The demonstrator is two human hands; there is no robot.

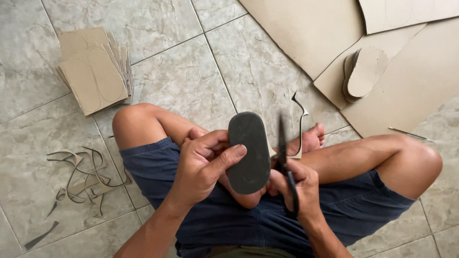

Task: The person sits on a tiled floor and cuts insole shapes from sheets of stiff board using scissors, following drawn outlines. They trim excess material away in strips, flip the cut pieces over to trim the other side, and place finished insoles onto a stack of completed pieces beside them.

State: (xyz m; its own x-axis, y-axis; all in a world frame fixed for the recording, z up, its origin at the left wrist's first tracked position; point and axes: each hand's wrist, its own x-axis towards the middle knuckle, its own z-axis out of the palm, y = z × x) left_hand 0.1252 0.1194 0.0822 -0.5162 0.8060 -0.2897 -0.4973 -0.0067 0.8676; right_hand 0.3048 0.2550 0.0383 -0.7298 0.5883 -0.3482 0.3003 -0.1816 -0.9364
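Seated cross-legged on the tiled floor (258,62), the person holds a dark sole-shaped piece (248,152) upright over the lap, and everything else lies around it. The left hand (203,165) grips its left edge, thumb pressed across the dark face and fingers curled behind. The right hand (299,188), just right of the sole piece, is closed through the handles of black scissors (285,167), whose blades point up along the piece's right edge. A thin curled offcut strip (300,125) hangs off that same edge, so the step in hand looks like trimming cardboard around the sole outline, with the cut well along the right side. Carrying on would seem to call for turning the piece against the blades to follow the curve. Up and to the right of the sole piece sits a stack of cut soles (366,72) on cardboard sheets (306,33); up and left, marked cardboard pieces (93,71); to the left, scrap trimmings (83,177)
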